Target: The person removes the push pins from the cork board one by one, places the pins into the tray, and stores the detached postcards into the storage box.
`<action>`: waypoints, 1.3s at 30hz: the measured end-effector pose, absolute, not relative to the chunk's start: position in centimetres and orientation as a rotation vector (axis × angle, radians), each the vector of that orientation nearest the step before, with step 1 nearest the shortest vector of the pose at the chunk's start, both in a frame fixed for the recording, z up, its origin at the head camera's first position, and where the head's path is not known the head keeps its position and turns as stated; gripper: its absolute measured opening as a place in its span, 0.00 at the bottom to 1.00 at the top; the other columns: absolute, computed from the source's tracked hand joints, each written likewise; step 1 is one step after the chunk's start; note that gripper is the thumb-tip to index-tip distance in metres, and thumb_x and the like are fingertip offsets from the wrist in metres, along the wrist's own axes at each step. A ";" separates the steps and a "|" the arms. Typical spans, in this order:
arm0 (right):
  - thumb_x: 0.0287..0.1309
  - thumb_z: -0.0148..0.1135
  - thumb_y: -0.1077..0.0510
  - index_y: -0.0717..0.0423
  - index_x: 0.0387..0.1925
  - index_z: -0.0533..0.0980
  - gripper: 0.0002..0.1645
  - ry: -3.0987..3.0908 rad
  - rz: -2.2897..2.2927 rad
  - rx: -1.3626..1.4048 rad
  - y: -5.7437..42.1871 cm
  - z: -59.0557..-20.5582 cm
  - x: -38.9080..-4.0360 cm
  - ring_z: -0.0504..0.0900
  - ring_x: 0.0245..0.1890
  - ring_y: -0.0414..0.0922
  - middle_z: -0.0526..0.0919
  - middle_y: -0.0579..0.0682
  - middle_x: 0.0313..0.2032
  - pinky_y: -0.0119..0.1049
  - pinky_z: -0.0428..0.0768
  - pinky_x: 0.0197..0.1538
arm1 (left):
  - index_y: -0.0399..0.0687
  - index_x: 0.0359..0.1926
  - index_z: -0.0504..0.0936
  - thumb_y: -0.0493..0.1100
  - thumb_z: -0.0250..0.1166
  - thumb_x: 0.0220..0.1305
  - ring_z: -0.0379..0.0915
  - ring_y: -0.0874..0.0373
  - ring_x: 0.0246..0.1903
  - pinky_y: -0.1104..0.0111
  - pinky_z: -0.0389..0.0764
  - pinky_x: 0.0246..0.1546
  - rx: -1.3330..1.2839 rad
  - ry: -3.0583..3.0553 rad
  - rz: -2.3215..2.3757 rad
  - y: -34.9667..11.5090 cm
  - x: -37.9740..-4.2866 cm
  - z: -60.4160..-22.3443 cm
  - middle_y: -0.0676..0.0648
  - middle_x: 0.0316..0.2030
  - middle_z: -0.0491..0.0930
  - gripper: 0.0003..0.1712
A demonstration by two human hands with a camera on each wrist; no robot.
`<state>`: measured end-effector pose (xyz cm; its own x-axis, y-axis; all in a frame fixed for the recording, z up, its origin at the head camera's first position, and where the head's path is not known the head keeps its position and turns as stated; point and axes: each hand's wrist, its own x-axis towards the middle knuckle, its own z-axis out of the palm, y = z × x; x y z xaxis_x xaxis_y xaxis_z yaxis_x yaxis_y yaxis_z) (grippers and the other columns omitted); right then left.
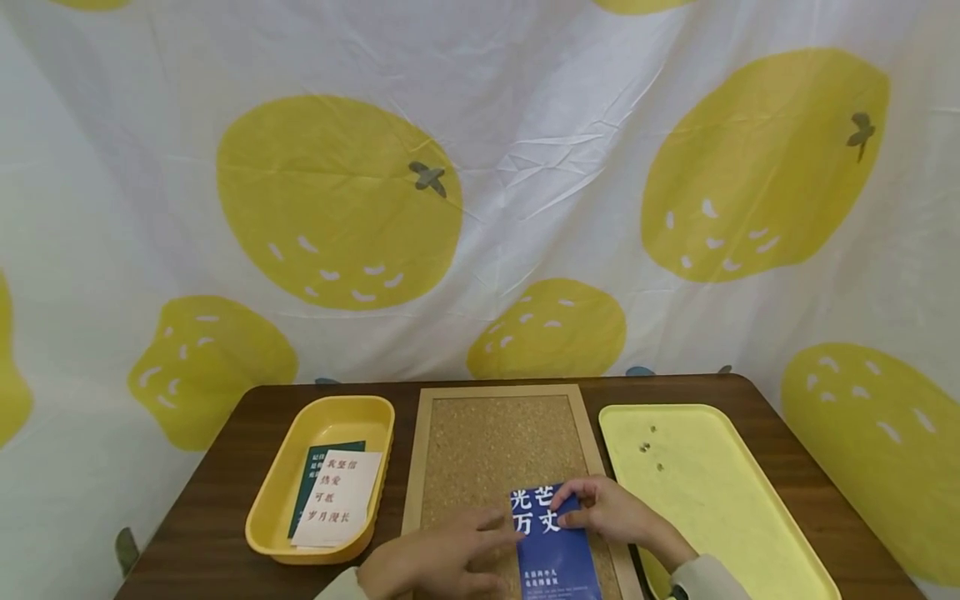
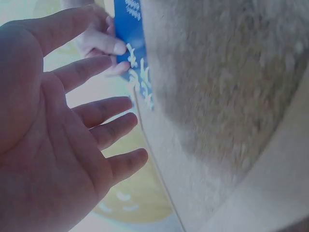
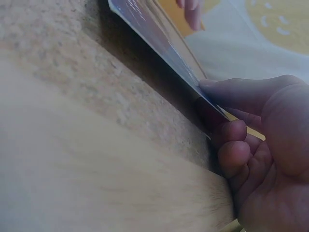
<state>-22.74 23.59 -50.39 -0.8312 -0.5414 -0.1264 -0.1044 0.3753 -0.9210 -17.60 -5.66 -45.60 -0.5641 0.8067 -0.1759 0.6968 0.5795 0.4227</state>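
A blue card with white Chinese characters is over the lower right part of a wood-framed cork board. My right hand pinches the card near its upper right edge, thumb on one face and fingers behind, as the right wrist view shows. There the card tilts slightly above the cork, with a shadow beneath it. My left hand is at the card's left side, its fingers spread and extended toward it. In the left wrist view the left palm holds nothing.
Left of the board stands a yellow-orange basket holding a white card and a dark green card. On the right, a pale yellow tray carries several small metallic pins. A lemon-print cloth hangs behind the brown table.
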 end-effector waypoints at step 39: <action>0.57 0.69 0.62 0.58 0.41 0.82 0.10 2.231 -1.447 -0.559 23.5 -50.5 -22.9 0.63 0.17 0.38 0.77 0.47 0.28 0.28 0.63 0.20 | 0.55 0.71 0.68 0.61 0.56 0.71 0.54 0.37 0.72 0.38 0.63 0.64 0.741 2.847 0.953 -18.7 -16.9 -41.5 0.38 0.73 0.59 0.33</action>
<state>-22.86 23.51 -50.53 -0.8303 -0.5421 -0.1291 -0.1032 0.3772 -0.9204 -16.86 -18.67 -41.49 -0.8840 0.4561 0.1023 0.4258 0.6954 0.5789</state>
